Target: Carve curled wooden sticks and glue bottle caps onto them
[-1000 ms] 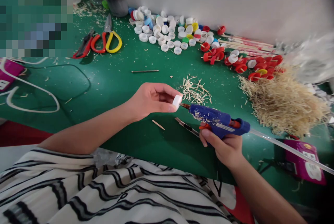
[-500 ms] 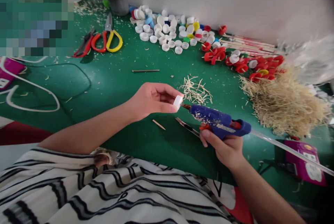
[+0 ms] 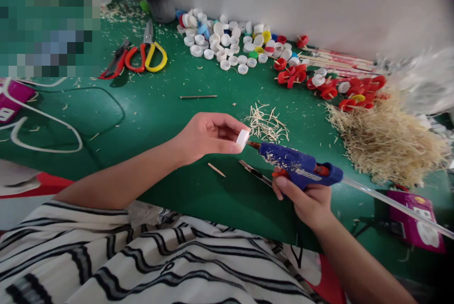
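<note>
Mid-frame, L hand (image 3: 201, 137) pinches small round white plastic cap (image 3: 242, 139) by its edge: prob. v. light, stiff, maybe slick; best held at rim, away from brown nozzle (image 3: 254, 144). R of centre, R hand (image 3: 308, 201) wraps round blue plastic glue gun (image 3: 293, 161).

Soft, mod. light; sheen on tabletop (image 3: 152, 105); R corners dark (upper-L pixelated).

Garment (image 3: 149, 247), loose: off-white cloth, crossed by wavy black-and-grey stripes of uneven width, gathered in soft folds; a small dark ring-shaped mark (image 3: 169, 265) is seen at front. Left sleeve (image 3: 83, 216): short, striped to match. Left hand (image 3: 207, 138), right hand (image 3: 312, 200): both left bare.
</note>
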A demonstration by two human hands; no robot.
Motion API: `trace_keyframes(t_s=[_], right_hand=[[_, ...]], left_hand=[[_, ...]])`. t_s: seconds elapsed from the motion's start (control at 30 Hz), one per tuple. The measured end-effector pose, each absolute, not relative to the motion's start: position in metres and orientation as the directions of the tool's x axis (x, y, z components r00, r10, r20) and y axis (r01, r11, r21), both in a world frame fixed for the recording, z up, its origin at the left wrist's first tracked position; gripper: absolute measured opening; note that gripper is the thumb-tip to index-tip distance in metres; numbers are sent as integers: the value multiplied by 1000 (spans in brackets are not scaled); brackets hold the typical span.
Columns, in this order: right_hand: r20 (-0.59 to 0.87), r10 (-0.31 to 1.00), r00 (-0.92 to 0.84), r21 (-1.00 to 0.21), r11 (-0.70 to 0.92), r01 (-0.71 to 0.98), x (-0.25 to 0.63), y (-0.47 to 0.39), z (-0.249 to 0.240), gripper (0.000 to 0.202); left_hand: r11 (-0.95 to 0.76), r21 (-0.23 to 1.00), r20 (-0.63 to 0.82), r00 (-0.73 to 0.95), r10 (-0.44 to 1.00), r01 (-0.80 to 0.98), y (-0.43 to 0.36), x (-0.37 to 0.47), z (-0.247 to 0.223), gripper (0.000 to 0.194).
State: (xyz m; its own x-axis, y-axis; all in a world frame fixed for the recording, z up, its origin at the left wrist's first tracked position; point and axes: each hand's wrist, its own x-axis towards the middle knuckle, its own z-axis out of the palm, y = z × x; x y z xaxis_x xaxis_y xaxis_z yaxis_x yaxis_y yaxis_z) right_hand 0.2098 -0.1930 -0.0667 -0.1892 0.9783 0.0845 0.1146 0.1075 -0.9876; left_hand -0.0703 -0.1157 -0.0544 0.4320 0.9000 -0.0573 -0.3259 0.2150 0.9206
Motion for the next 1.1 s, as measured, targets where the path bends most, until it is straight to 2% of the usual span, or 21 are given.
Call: trace_keyframes(t_s=[0.17,0.3,0.43,0.63,0.83,0.97,1.1], right_hand=[[86,976,-200,-984,114,133,212,-194,-67,11],[89,975,-203,-979,123,164,210,-193,-65,22],[62,983,-173,-983,90,161,207,-191,-60,12],[80,982,-168,-975,112,191,209,-192,-64,11],[96,977,-192,-978,129,163,211,-192,-67,16],[74,979,-190,-986,100,130,215,-194,-71,15],[100,977,-188,-981,128,146,221,-197,-80,23]], left_hand=[[215,926,-69,420,905,-310,-115,-70,-55,40],[194,939,-62,417,907,-282,-114,-71,-56,41],[199,946,-82,403,911,-258,-114,-71,-56,42],[155,954,-38,406,913,-258,-115,-71,-55,38],[119,940,18,395,919,-320,-117,-69,-55,38],[116,949,7,388,921,-292,-117,-70,-55,38],[87,956,34,402,915,-281,-118,-68,-52,36]])
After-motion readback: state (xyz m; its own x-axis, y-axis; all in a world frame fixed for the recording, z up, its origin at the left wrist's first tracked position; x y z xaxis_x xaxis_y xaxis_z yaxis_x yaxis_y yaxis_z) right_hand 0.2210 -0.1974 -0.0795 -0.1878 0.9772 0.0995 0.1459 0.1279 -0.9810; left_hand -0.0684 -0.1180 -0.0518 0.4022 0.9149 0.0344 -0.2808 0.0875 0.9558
